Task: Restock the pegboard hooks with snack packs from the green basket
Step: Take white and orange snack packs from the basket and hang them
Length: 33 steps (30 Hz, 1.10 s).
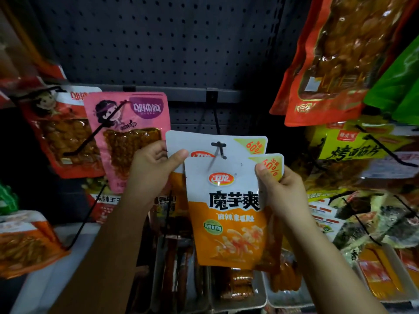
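I hold a white-and-orange snack pack [231,214] upright in front of the dark pegboard [158,41]. My left hand [152,171] pinches its top left corner and my right hand [278,189] grips its top right corner. Just behind it a second identical pack [204,141] hangs on a black hook [218,148], whose tip pokes through that pack's hang hole. The front pack's top edge sits just below the hook tip. The green basket is not in view.
A pink pack [133,123] and a red pack [61,132] hang on hooks at the left. Red, green and yellow packs [328,64] crowd the right side. White trays [238,298] of snack sticks sit on the shelf below my arms.
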Available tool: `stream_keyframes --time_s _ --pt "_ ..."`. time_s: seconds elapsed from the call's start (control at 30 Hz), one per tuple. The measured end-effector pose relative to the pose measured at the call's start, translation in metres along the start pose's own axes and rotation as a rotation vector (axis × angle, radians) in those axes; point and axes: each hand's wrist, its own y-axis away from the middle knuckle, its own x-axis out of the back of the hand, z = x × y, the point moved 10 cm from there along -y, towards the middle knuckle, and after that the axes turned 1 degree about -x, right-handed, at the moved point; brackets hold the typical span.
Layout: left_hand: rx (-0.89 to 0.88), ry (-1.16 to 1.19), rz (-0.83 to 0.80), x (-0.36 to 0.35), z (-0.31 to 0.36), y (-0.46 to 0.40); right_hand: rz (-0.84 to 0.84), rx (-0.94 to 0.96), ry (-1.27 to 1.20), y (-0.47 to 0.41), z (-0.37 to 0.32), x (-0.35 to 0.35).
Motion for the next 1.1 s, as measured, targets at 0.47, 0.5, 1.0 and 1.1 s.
stream_keyframes --time_s 0.47,0.5,1.0,1.1 --pt "-0.084 -0.447 0.036 -0.009 -0.006 -0.086 0.100 -0.110 0.216 -0.080 0.008 -0.019" --pt "-0.111 -0.494 0.046 -0.010 -0.003 -0.093 0.107 -0.124 0.240 -0.087 0.008 -0.021" --pt "-0.155 -0.794 0.198 -0.019 -0.002 -0.152 0.213 -0.301 0.402 -0.166 0.030 -0.043" --pt "-0.175 -0.748 0.180 -0.018 0.000 -0.146 0.231 -0.271 0.366 -0.158 0.027 -0.039"
